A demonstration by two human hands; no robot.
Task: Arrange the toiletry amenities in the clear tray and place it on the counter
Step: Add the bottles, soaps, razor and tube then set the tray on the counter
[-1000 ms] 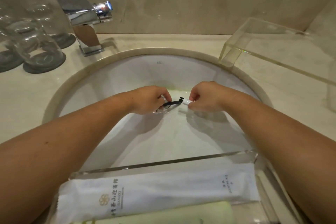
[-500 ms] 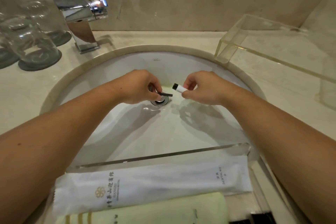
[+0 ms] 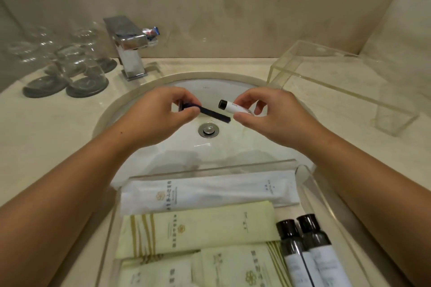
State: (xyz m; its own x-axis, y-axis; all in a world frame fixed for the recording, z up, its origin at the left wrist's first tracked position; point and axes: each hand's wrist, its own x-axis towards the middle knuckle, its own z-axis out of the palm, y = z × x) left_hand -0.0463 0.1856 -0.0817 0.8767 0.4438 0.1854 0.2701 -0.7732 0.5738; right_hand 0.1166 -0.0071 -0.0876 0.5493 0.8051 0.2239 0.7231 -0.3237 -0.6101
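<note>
Over the white sink basin [image 3: 233,151], my left hand [image 3: 161,115] pinches a thin black stick-like piece [image 3: 214,114] whose far end points right. My right hand [image 3: 272,112] holds a small white tube with a black cap [image 3: 229,106], cap toward the left hand; the two items are apart. At the near edge sits the clear tray [image 3: 310,184], holding a white sachet [image 3: 205,192], pale yellow packets [image 3: 198,230] and two dark-capped bottles [image 3: 303,244] at its right side.
A chrome faucet [image 3: 130,49] stands behind the basin at the left. Upturned glasses on dark coasters [image 3: 70,70] crowd the back left counter. A clear acrylic riser [image 3: 342,86] sits on the right counter. The drain [image 3: 208,130] lies below my hands.
The black piece and the white tube were joined a second ago; now they are pulled apart. The view has tilted so more of the tray and the bottles shows.
</note>
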